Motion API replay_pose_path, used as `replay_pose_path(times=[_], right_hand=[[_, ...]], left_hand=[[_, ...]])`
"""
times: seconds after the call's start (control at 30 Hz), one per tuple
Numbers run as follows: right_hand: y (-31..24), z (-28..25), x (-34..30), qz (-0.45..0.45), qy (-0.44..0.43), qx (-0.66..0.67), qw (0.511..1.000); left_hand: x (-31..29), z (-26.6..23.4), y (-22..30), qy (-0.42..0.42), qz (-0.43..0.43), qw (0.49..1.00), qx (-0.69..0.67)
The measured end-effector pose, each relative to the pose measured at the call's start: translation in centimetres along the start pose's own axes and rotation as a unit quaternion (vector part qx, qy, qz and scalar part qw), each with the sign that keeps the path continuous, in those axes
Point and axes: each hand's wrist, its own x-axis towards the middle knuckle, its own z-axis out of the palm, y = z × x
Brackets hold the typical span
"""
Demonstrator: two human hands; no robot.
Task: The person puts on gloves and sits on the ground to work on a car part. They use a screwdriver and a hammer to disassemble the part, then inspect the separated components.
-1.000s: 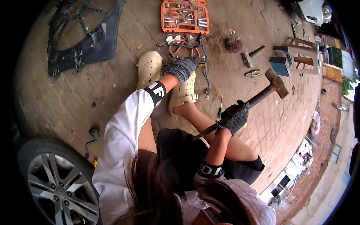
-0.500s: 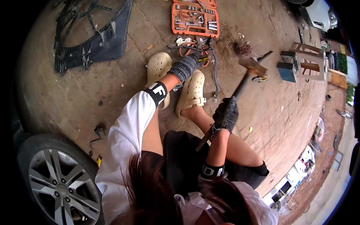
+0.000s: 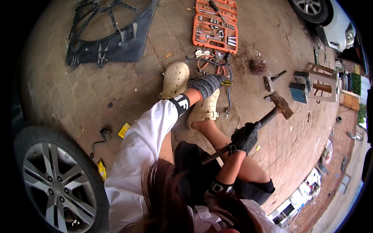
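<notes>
A socket case (image 3: 215, 24) lies beyond the shoes (image 3: 188, 91), a wheel (image 3: 54, 182) at lower left.

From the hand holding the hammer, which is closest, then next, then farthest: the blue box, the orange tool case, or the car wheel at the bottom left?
From the right hand:
1. Blue box, up and right of it.
2. Orange tool case, far up ahead.
3. Car wheel, far lower left.

To your left, two small yellow packets (image 3: 124, 130) (image 3: 101, 170) lie on the floor; an open orange tool case (image 3: 215, 24) sits ahead.
</notes>
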Motion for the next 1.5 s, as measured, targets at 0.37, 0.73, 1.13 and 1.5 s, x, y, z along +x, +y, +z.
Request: replay_pose_path(times=[0.37, 0.73, 1.13, 1.5], right_hand=[[3.8, 0.8, 1.6, 0.191, -0.152, -0.087, 0.966], [5.9, -0.6, 3.2, 0.223, -0.186, -0.052, 0.956], [2.0, -1.1, 0.8, 0.141, -0.142, -0.086, 0.976], [3.5, -1.9, 0.5, 0.261, -0.161, 0.101, 0.946]], left_hand=[[0.0, 1.3, -0.5, -0.004, -0.019, 1.0, -0.009], [-0.6, 1.0, 2.6, 0.075, -0.042, 0.99, 0.113], [0.3, 2.6, 2.0, 0.046, -0.009, 0.998, 0.036], [1.1, 2.5, 0.9, 0.024, -0.019, 0.999, 0.044]])
